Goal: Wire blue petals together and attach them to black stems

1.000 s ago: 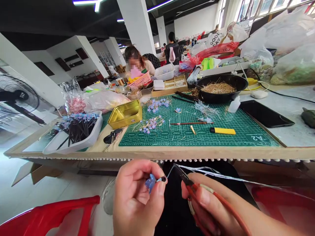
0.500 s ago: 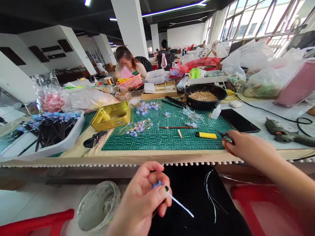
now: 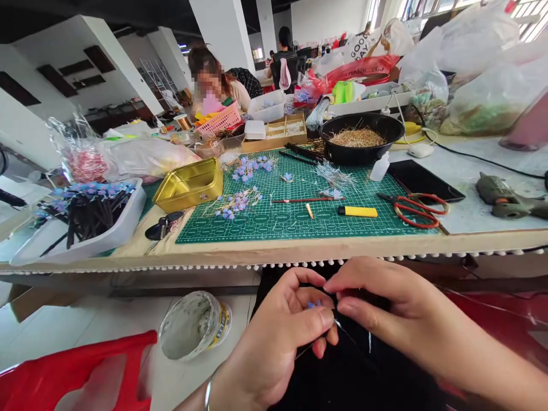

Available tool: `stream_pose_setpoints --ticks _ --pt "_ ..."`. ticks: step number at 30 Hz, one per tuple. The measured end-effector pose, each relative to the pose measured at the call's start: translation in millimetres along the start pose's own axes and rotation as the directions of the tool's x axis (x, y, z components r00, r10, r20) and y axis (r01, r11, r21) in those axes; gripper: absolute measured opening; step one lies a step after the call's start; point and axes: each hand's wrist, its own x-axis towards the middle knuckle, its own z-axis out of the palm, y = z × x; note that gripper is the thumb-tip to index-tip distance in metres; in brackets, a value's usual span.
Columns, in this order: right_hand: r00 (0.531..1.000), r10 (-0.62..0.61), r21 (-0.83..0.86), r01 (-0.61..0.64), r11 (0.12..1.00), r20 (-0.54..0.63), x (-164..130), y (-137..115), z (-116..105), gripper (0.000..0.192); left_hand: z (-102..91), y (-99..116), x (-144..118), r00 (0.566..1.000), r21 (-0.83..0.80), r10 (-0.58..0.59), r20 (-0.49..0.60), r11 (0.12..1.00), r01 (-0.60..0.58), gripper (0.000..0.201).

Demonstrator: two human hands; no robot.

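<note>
My left hand pinches a small blue flower piece with a thin wire tail, low in front of the table edge. My right hand meets it from the right, fingertips closed on the wire by the flower. Both hands hover over black cloth on my lap. Red-handled scissors lie on the right end of the green cutting mat, apart from both hands.
On the mat lie a yellow utility knife, a thin red stick and loose blue flowers. A gold tin, a white tray of dark stems, a black pan, a glue gun. A person sits across. A white tub below.
My right hand left the scissors on the mat's right end and came back down to the flower in my left hand. The view tilted slightly downward.
</note>
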Motion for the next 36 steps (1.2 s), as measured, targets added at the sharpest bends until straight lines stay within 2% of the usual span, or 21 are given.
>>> stream_pose_setpoints --ticks 2,5,7,9,11,14,15,17,20,22,24,26,31,36 --pt "0.995 0.084 0.091 -0.079 0.993 -0.050 -5 5 8 0.018 0.5 -1 0 1.000 0.016 0.003 -0.023 1.000 -0.003 0.031" --pt "0.962 0.254 0.261 -0.220 0.940 -0.104 -15 21 14 0.025 0.0 -1 -1 0.999 0.011 0.024 -0.046 1.000 -0.024 0.031" --pt "0.938 0.329 0.397 -0.262 0.879 -0.108 -20 29 17 0.026 0.2 0 -1 0.999 0.003 0.023 -0.036 1.000 -0.023 0.030" --pt "0.932 0.346 0.463 -0.261 0.847 -0.109 -23 29 18 0.020 0.9 0 -1 1.000 -0.008 0.004 -0.004 1.000 -0.004 0.032" --pt "0.945 0.310 0.430 -0.236 0.871 -0.109 -22 23 16 0.013 1.4 -1 -2 0.999 -0.007 -0.024 0.028 1.000 0.024 0.033" --pt "0.974 0.207 0.266 -0.177 0.947 -0.088 -16 10 11 0.013 0.3 -1 -3 0.998 0.011 -0.056 0.027 0.998 0.056 0.033" --pt "0.977 0.197 0.218 -0.174 0.960 -0.085 -15 8 10 0.019 -0.6 -1 -3 0.999 0.009 -0.051 0.016 0.999 0.051 0.033" --pt "0.962 0.259 0.196 -0.238 0.951 -0.086 -15 8 12 0.026 -2.5 0 -5 1.000 -0.009 -0.022 -0.001 1.000 0.022 0.031" --pt "0.912 0.409 0.430 -0.355 0.830 -0.035 -18 17 20 0.029 -5.0 2 -7 1.000 -0.047 0.006 0.016 0.999 -0.006 0.030" --pt "0.905 0.423 0.604 -0.365 0.709 0.051 -20 20 25 0.024 -6.1 1 -7 0.999 -0.076 0.001 0.040 0.997 0.002 0.029" --pt "0.906 0.406 0.643 -0.384 0.662 0.122 -20 17 29 0.022 -7.0 1 -7 0.998 -0.108 -0.006 0.062 0.994 0.013 0.030" --pt "0.901 0.412 0.584 -0.408 0.701 0.135 -18 11 30 0.020 -7.8 0 -7 0.997 -0.135 -0.018 0.076 0.990 0.028 0.030" --pt "0.893 0.448 0.456 -0.421 0.784 0.053 -16 -1 30 0.019 -8.5 0 -7 0.994 -0.159 -0.066 0.090 0.984 0.079 0.032" --pt "0.888 0.455 0.472 -0.430 0.770 0.067 -18 -4 30 0.018 -8.4 -2 -7 0.993 -0.161 -0.066 0.098 0.984 0.081 0.032"
